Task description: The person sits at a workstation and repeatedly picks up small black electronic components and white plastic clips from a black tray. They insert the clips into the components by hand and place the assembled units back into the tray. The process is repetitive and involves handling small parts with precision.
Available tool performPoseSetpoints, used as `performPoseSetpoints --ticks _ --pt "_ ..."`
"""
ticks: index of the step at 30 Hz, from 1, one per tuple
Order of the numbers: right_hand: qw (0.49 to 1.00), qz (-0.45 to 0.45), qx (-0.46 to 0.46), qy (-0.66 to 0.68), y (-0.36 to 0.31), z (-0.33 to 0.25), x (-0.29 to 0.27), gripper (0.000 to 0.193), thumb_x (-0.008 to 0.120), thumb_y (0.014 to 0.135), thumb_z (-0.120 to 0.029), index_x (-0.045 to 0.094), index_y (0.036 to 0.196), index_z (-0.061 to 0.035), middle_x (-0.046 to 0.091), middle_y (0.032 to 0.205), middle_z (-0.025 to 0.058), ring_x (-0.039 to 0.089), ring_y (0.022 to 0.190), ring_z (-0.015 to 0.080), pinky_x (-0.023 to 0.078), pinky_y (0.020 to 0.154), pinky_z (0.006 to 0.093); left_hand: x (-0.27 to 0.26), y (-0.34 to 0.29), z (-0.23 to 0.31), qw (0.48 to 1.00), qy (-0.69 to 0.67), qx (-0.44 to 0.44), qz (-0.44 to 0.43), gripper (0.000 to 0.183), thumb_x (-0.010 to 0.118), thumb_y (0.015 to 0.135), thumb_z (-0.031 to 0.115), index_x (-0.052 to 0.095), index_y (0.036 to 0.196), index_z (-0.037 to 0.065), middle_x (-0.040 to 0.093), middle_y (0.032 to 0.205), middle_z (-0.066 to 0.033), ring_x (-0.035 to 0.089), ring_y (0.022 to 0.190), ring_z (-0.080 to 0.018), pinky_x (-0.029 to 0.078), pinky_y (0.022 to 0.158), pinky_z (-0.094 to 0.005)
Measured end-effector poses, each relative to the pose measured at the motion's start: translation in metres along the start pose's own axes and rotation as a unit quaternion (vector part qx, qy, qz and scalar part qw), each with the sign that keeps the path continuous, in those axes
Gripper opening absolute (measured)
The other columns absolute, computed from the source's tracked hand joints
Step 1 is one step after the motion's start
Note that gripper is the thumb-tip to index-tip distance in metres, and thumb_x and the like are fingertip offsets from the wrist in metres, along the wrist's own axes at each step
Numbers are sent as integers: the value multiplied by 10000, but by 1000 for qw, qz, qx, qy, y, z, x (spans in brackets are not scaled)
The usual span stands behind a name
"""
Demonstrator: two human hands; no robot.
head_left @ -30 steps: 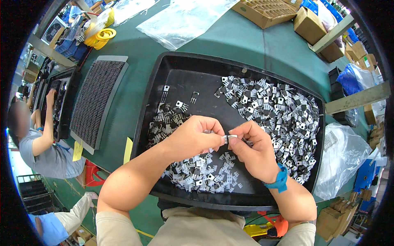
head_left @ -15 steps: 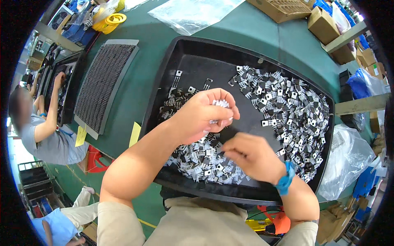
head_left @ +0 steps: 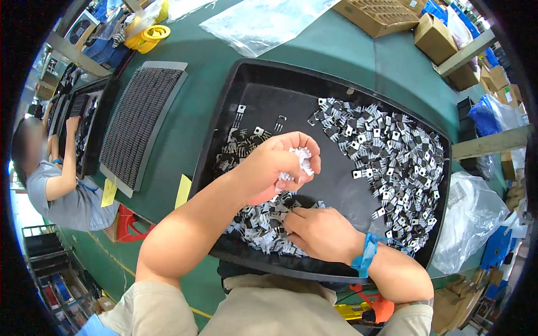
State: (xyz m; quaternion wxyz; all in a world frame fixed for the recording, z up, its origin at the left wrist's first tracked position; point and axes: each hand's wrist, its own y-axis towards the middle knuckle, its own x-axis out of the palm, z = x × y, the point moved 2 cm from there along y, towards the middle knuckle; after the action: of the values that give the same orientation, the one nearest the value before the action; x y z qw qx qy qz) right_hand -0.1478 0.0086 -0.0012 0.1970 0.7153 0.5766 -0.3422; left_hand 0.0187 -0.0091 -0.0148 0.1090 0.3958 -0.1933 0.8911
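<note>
A large black tray (head_left: 330, 74) holds loose three-legged transistors, black with silvery tabs. Cupped over its left half, my left hand (head_left: 274, 165) is closed around a clump of small white pieces (head_left: 303, 159); their exact kind is unclear. Below it, my right hand (head_left: 328, 232), with a blue wrist strap (head_left: 367, 255), dips its fingers into a mixed heap (head_left: 255, 229) of pale pieces and transistors at the tray's near left. Those fingertips are pressed together, and whatever they pinch is hidden. A bigger transistor pile (head_left: 386, 151) fills the tray's right side.
Left of the tray lies a grey-edged panel (head_left: 143, 115) packed with rows of dark parts. Yellow notes (head_left: 182, 190) stick near the table edge. Clear plastic bags (head_left: 471, 224) lie right and at the back. A co-worker (head_left: 53, 179) works at another tray on the left.
My right hand has moved left and down into the near heap. My left hand keeps its clump of white pieces, and the view has shifted slightly.
</note>
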Motion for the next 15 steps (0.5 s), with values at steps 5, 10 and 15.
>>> performPoseSetpoints --ticks 5,10,15 --pt "983 54 -23 176 -10 2 -26 171 659 796 -89 510 846 -23 574 786 119 616 679 291 496 605 383 9 -3 3 998 47 -19 31 306 517 717 -78 521 997 45 605 862 -101 505 609 -92 305 441 -183" --pt "939 253 47 228 -21 2 -56 180 640 768 11 593 936 -33 613 791 94 599 654 168 478 604 279 11 -6 4 998 46 -29 34 323 522 717 -76 535 1019 41 614 878 -88 545 616 -93 332 444 -183" --pt "964 246 -27 94 -19 3 -62 371 604 716 30 635 1082 -21 557 666 72 527 526 179 412 497 296 8 -5 -1 1000 17 -23 10 351 534 691 -79 535 1026 26 609 893 -100 547 633 -87 341 447 -188"
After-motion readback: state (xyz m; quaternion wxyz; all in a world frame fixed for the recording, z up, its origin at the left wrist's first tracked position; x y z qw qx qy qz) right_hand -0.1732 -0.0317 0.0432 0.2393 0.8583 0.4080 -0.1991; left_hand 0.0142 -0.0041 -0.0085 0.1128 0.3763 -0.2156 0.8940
